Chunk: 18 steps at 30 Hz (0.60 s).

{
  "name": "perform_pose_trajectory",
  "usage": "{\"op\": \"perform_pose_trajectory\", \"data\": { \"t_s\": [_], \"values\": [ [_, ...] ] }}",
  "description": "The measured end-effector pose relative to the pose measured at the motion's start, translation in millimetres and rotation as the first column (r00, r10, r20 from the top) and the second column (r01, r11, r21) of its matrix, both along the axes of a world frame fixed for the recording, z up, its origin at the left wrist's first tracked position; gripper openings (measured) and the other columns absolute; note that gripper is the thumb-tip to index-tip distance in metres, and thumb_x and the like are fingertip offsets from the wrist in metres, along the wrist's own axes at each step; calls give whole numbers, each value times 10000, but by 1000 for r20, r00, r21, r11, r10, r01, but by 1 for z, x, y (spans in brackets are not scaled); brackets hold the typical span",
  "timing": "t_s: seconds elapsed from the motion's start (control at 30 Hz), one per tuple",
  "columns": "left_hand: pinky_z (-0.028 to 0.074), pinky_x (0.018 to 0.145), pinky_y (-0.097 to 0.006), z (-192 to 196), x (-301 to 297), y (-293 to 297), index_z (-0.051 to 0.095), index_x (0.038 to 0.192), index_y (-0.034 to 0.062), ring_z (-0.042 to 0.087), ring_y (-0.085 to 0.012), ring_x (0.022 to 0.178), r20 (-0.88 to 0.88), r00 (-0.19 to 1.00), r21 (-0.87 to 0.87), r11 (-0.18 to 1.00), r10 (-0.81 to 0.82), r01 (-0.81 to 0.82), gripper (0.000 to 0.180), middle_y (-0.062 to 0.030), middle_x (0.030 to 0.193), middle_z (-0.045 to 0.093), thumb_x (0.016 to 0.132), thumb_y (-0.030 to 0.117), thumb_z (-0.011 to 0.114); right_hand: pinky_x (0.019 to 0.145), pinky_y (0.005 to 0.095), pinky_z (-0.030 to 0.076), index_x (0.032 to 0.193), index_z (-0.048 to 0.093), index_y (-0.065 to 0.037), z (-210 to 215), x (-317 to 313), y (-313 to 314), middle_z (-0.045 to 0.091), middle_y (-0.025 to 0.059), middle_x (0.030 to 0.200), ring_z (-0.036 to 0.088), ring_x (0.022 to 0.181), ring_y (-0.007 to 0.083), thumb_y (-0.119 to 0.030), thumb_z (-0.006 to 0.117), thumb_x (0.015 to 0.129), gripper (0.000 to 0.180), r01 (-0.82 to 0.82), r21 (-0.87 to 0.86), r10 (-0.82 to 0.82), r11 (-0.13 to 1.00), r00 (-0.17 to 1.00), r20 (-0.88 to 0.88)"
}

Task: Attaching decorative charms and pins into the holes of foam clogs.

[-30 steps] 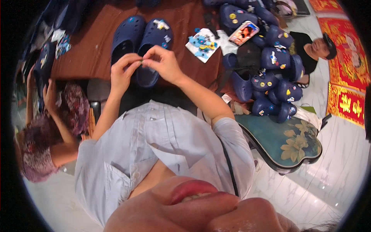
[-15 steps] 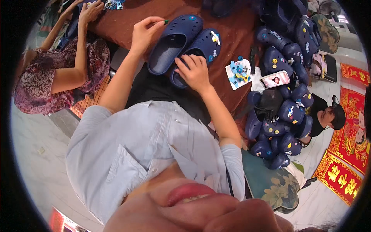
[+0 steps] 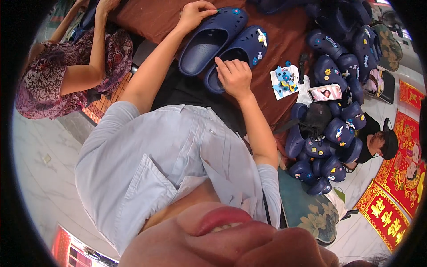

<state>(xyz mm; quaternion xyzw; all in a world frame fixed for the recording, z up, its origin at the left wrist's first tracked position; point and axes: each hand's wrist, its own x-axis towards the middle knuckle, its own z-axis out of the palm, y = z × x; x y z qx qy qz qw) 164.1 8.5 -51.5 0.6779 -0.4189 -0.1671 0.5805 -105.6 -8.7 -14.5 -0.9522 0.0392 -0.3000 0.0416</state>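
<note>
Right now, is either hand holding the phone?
No. The phone lies apart by the pile of clogs, while the left hand and right hand each rest on a navy clog.

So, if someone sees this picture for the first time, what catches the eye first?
First, the two dark blue clogs side by side on the brown cloth, top centre. The left hand touches the toe of the left clog, and the right hand rests on the heel of the right one. Next, the big pile of blue clogs with coloured charms at the right, with a phone lying by it.

Left hand (image 3: 195, 13) pinching (arm outstretched); right hand (image 3: 235, 76) curled, pressing down
</note>
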Motion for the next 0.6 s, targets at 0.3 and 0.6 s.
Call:
{"op": "perform_pose_trajectory", "data": {
  "t_s": [0.3, 0.6],
  "values": [
    [513, 881, -303, -8, 10, 8, 732, 974, 12, 668, -178, 955, 180, 975, -58, 988, -129, 142, 152, -67, 993, 721, 841, 86, 724, 643, 332, 413, 1087, 698, -96, 0, 1, 2, 557, 16, 761, 543, 706, 187, -145, 691, 706, 384, 6, 19, -7, 1000, 1000, 7],
    [545, 749, -339, 14, 9, 7, 731, 935, 37, 689, -254, 873, 392, 897, -103, 959, -203, 263, 117, -110, 922, 716, 834, 43, 671, 646, 325, 429, 1072, 715, -108, 3, 1, 2, 595, 6, 778, 569, 708, 171, -120, 710, 720, 353, 27, 21, -27, 999, 1000, -8]
  ]
}}
